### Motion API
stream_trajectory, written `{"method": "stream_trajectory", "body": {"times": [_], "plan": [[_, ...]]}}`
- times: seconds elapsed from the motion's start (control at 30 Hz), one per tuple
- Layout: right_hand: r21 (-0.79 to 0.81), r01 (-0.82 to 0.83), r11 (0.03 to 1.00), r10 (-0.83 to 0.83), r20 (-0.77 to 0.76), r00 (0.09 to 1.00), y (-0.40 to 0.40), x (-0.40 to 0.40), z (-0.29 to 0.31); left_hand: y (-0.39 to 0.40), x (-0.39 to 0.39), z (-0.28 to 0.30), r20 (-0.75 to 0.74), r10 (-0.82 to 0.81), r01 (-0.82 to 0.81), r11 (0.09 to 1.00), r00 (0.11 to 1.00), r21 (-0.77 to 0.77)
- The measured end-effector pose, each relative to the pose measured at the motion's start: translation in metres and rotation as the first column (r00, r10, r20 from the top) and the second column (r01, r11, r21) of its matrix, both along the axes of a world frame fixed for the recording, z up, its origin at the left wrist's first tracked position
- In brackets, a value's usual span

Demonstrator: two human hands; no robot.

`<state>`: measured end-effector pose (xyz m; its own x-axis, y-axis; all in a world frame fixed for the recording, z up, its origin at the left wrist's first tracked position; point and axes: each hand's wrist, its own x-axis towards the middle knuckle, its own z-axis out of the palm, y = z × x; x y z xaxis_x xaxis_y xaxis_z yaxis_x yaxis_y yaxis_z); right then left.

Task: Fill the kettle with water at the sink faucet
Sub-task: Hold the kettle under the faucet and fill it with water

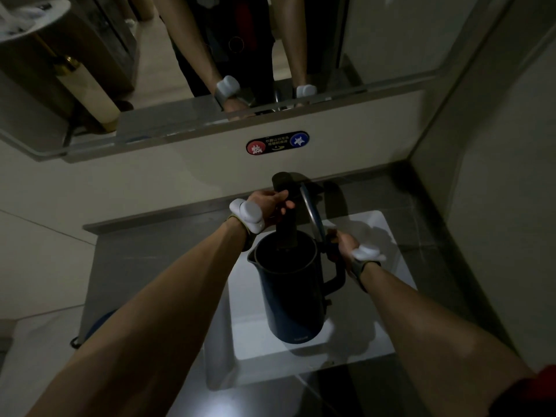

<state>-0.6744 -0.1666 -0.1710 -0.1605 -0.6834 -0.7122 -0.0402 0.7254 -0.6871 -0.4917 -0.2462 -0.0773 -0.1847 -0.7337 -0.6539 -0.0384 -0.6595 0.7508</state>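
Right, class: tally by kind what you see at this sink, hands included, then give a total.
Hands: 2 (left, right)
Kettle: 1
Faucet: 1
Sink: 1
Hot/cold sticker: 1
Total: 6

Kettle (293, 296) dark blue, black handle — sink (388, 245) white — wall sticker (277, 142) red and blue.

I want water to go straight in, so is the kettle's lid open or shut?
Open: the kettle lid is flipped up, and the faucet spout reaches into its mouth.
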Motion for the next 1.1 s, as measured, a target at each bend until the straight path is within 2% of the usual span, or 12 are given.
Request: {"method": "stream_trajectory", "body": {"times": [0.13,0.27,0.57,0.8,1.1], "plan": [[0.046,0.069,0.997,-0.073,0.095,0.993,-0.0003,0.0023,0.0031,0.0008,-0.0015,-0.0022,0.031,-0.014,0.015,1.000,0.999,-0.017],[0.044,0.130,0.990,-0.135,0.118,0.984,-0.0037,0.0071,0.0049,0.0000,-0.0018,-0.0037,0.026,-0.003,0.004,1.000,1.000,-0.024],[0.022,0.108,0.994,-0.109,0.099,0.989,0.0001,0.0031,0.0062,0.0004,-0.0033,-0.0029,0.045,-0.002,0.003,1.000,0.999,-0.030],[0.039,0.165,0.986,-0.168,0.120,0.978,0.0000,0.0042,0.0055,-0.0001,-0.0044,-0.0038,0.094,-0.013,0.017,0.999,0.996,-0.048],[0.052,0.114,0.992,-0.118,0.071,0.990,-0.0032,0.0074,0.0078,-0.0029,-0.0023,-0.0101,0.108,-0.046,0.052,0.997,0.993,-0.055]]}}
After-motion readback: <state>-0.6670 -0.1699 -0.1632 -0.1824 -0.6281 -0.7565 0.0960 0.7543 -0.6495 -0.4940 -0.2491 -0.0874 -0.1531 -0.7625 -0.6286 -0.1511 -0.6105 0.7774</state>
